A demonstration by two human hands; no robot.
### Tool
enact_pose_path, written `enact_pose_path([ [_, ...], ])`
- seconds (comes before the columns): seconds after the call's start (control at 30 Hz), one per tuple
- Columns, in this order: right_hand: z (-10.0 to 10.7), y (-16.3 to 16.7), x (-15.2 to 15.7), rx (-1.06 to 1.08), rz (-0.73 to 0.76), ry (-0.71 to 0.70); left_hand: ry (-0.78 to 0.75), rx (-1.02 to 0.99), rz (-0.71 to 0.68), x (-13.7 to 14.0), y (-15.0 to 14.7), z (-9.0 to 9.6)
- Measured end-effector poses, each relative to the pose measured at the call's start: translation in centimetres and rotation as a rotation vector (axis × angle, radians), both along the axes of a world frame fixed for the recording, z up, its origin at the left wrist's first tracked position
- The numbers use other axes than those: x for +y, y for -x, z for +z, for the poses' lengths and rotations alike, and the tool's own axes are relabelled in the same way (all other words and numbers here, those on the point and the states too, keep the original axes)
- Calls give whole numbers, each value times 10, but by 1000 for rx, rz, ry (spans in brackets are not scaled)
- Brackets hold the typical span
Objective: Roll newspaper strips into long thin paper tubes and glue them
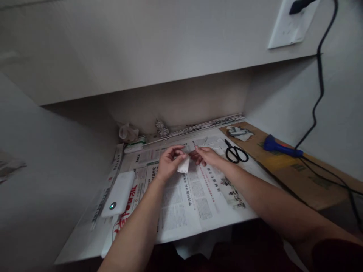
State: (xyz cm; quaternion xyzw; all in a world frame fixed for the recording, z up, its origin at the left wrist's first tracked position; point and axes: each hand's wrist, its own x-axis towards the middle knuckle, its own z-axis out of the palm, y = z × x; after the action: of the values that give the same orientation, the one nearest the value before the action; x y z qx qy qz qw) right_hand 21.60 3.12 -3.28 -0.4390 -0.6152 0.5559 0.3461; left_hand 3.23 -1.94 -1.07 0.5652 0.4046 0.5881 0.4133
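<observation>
Over the middle of the newspaper-covered table, my left hand (pixel 170 161) pinches a small white piece (pixel 184 165) between thumb and fingers. This piece looks like folded paper or cloth and hangs below the fingertips. Close beside it on the right is my right hand (pixel 205 155), its fingers bent and drawn together near the thumb. Whatever it may hold is too small to make out. Black-handled scissors (pixel 236 154) lie on the newspaper (pixel 176 211) to the right of my right hand, with thin white bits (pixel 210 143) near them.
A white power bank (pixel 119 193) with a lit display lies at left. On cardboard (pixel 306 177) at right rest a blue glue gun (pixel 282 146) with a black cord and a crumpled, stained sheet (pixel 239 133). Long thin rolled sticks (pixel 210 124) lie along the back, under a low overhanging panel (pixel 159 45).
</observation>
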Motion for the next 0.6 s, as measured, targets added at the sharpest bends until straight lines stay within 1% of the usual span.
enact_pose_path([
  [0.07,4,2,-6,193,126,198,77,-2,-274,-9,-12,0],
  [0.1,7,2,-8,276,168,265,119,14,-396,-12,-16,-1],
  [0.13,9,2,-10,343,186,309,160,31,-485,-14,-18,-3],
  [0.17,11,2,-12,393,186,340,194,41,-538,-15,-19,-5],
  [0.2,13,1,-12,422,178,360,219,45,-562,-15,-18,-7],
  [0.3,15,-1,-12,396,134,375,225,19,-544,-14,-15,-10],
  [0.37,14,0,-12,330,111,353,212,-26,-562,-14,-14,-8],
  [0.43,13,3,-14,289,98,308,224,-80,-612,-16,-13,-5],
  [0.5,13,6,-18,294,129,294,256,-114,-659,-19,-14,-3],
  [0.6,14,7,-22,318,193,359,312,-116,-733,-22,-15,-1],
])
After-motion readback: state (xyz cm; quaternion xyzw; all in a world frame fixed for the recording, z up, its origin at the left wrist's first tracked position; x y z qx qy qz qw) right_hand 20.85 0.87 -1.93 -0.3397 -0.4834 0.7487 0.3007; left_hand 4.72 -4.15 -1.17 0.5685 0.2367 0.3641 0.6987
